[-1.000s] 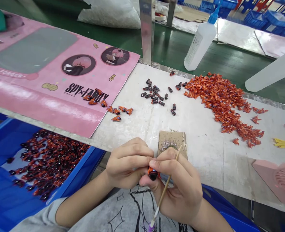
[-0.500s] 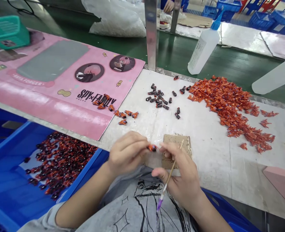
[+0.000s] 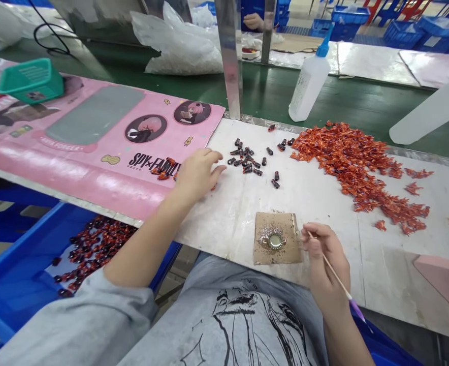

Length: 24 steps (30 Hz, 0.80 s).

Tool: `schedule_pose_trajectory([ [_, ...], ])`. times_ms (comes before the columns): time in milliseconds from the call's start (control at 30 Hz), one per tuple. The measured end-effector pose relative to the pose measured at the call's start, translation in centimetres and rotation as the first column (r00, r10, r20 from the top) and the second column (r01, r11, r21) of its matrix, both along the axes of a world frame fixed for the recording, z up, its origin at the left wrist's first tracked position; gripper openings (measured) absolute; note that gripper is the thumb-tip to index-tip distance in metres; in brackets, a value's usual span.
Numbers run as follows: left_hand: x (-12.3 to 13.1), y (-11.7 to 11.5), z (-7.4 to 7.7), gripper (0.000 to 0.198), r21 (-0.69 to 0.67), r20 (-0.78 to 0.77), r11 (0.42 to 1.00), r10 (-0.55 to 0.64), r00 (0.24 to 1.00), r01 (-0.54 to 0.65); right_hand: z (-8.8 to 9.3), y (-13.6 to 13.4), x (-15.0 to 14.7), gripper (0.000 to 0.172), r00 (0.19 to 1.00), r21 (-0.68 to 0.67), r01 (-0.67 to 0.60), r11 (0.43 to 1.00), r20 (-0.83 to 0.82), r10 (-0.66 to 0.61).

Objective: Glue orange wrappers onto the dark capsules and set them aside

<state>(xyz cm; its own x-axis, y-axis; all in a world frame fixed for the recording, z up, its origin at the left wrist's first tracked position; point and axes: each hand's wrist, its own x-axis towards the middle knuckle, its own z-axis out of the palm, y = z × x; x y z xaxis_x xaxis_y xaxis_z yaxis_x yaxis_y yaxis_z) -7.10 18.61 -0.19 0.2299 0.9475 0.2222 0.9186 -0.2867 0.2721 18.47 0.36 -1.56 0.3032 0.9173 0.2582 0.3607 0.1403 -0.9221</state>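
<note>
My left hand [image 3: 199, 175] is over the edge of the pink printed mat, its thumb and fingers apart and nothing visible in them. Small orange-and-dark figure parts [image 3: 164, 175] lie partly hidden behind it. Just beyond my fingertips are several small black parts [image 3: 247, 163] on the white work surface. A thin wooden stick with a purple end [image 3: 337, 277] is pinched in my right hand [image 3: 329, 259], purple end pointing down toward me. Left of that hand, a metal bottle cap [image 3: 275, 241] sits on a cardboard square [image 3: 262, 256] wet with shiny liquid.
A heap of orange parts [image 3: 346, 162] covers the right side. Behind stand a white squeeze bottle [image 3: 309, 86] and a metal post [image 3: 230, 66]. A green basket [image 3: 32, 84] rests on the pink mat [image 3: 106, 190]; a blue bin [image 3: 3, 284] of assembled-looking pieces is below left.
My left hand has moved up and left, and the orange-and-black piece it held is no longer visible. My right hand has shifted right with the stick, uncovering the cap and cardboard.
</note>
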Motion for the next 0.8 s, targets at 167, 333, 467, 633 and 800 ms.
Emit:
schedule_pose_trajectory([
  [167, 4.2, 2.9, 0.0, 0.021, -0.100, -0.051, 0.994, -0.042, 0.998, 0.037, -0.3, 0.2, -0.6, 0.016, 0.993, 0.053, -0.119, 0.991, 0.021, 0.118],
  [333, 3.0, 2.2, 0.3, 0.035, -0.107, -0.037, 0.994, 0.003, 0.999, -0.007, -1.1, 0.2, -1.2, 0.022, 0.989, 0.079, -0.131, 0.988, 0.079, 0.125],
  [467, 1.0, -0.4, 0.8, 0.029, -0.102, 0.338, 0.994, 0.064, 0.939, -0.031, -1.2, 0.3, -1.6, 0.022, 0.956, 0.139, -0.199, 0.970, 0.246, 0.161],
  [633, 0.5, -4.9, 0.4, 0.023, -0.207, 0.804, 0.971, 0.102, 0.586, 0.116, -1.1, 0.2, -1.9, 0.027, 0.922, 0.140, -0.206, 0.968, 0.360, 0.144],
  [800, 2.3, -8.3, 0.1, 0.032, -0.273, 0.961, 0.893, 0.272, 0.055, 0.357, -0.9, 0.3, -2.2, 0.032, 0.979, -0.002, -0.116, 0.993, 0.169, 0.115],
])
